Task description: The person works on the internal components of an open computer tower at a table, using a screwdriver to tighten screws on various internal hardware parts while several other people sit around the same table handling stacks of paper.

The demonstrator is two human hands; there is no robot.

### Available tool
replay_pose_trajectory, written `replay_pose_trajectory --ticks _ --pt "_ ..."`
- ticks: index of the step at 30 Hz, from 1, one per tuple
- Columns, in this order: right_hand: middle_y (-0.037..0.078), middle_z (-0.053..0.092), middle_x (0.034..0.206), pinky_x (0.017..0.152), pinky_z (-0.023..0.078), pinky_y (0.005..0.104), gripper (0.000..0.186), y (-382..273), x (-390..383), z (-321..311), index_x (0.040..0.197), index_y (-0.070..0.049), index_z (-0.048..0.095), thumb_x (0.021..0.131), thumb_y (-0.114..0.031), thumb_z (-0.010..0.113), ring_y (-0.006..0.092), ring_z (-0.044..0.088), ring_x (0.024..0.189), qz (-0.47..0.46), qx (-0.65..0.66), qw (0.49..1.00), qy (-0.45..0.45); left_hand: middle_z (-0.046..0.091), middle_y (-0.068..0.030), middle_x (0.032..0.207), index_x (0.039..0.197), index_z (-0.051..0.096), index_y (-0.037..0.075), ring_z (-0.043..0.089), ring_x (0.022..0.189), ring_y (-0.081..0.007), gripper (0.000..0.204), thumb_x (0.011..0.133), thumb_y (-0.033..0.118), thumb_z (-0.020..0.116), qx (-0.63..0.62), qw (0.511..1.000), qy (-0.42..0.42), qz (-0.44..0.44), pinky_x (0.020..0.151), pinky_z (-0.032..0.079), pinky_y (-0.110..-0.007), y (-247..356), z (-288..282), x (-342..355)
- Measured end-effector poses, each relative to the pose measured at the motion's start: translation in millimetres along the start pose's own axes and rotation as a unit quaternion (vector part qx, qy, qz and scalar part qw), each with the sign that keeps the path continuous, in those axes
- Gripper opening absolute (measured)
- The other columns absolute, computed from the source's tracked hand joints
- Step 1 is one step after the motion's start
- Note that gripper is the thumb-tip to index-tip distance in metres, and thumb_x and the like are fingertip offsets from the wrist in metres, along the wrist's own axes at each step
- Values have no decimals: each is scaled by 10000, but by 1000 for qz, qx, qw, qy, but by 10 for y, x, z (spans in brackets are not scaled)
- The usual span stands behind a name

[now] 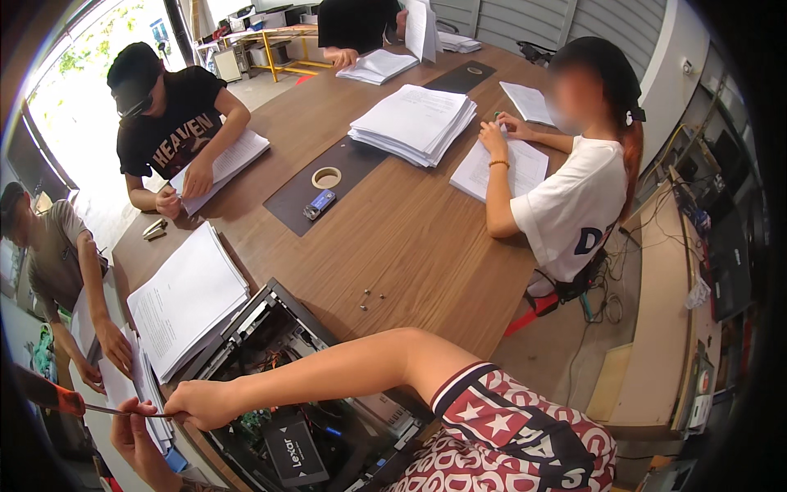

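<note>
A: Hands?
B: Both clamped on the screwdriver (69, 400). Left hand (138, 443) pinches mid-shaft; right hand (197, 404) grips the far end, tip not visible.
A: Screwdriver location?
B: Raised, near the left side of the open computer case (303, 310), dark-and-orange handle leftward.
A: Worktop (426, 246)?
B: Three small metal pieces (364, 307) beyond the case; paper stack (190, 295) just beside it.

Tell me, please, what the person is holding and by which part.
A screwdriver, by its shaft: left hand partway along, right hand at the end opposite the handle.
</note>
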State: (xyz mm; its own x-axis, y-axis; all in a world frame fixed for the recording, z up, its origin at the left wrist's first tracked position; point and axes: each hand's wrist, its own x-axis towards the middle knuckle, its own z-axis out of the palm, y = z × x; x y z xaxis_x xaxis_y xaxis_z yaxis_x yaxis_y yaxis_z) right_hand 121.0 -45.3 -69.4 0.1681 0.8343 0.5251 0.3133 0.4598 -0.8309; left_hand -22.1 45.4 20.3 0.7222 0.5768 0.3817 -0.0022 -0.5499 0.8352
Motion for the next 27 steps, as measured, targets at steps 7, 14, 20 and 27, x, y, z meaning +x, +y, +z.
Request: replay_pose_trajectory --ticks 7,14,20,27 --pt "204 651 738 672 493 415 137 -43 -7 -9 864 29 670 784 -82 663 363 652 729 -39 -9 999 4 591 -58 847 968 597 -20 577 840 -132 86 891 17 609 55 998 31 1 830 461 -272 -248 -195 120" --pt "215 666 750 674 516 393 136 -154 -24 -120 864 11 705 793 -90 646 357 654 697 5 -28 999 -31 592 -58 872 1004 599 -24 581 875 -147 121 914 56 603 -16 999 -13 31 896 452 -298 40 52 5" --pt "229 677 886 692 534 409 216 86 79 -5 987 -22 698 813 -109 604 361 676 757 38 -70 991 -103 670 -90 870 953 646 -27 656 845 -175 98 862 8 654 -31 997 59 -41 829 517 -309 27 -4 -58" --pt "177 721 952 844 538 352 318 -356 64 -251 1156 -3 661 853 -89 620 261 710 920 21 16 998 -51 631 -46 813 837 624 9 621 804 -143 207 715 -78 766 -139 990 19 29 733 495 -277 187 19 73"
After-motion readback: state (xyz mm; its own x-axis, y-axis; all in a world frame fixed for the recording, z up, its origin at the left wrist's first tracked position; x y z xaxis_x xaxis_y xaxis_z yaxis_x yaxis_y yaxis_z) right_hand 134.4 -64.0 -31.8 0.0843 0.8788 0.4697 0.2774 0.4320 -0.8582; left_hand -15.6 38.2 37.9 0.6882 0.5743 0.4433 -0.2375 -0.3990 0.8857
